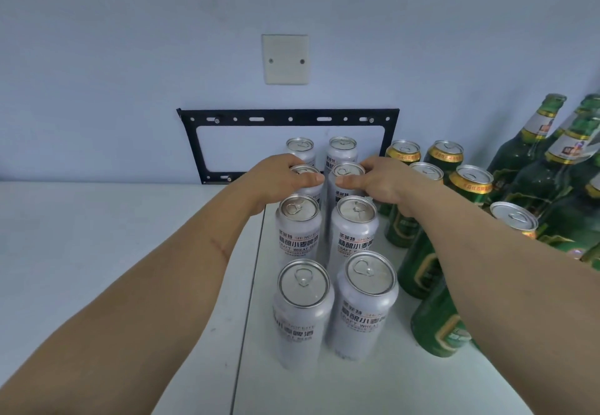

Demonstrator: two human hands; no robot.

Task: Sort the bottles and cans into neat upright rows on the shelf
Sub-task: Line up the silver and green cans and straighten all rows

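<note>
Several white beer cans (300,242) stand upright in two rows running away from me on the white shelf (97,252). My left hand (279,177) grips the top of the left row's third can (306,171). My right hand (380,181) grips the top of the right row's third can (348,171). To the right stand several green cans (470,187) in rows, partly hidden by my right forearm. Green glass bottles (532,151) stand upright at the far right.
A black metal bracket (289,119) is fixed to the wall right behind the white cans, with a white cover plate (285,59) above it. A seam (253,268) in the shelf top runs just left of the white cans.
</note>
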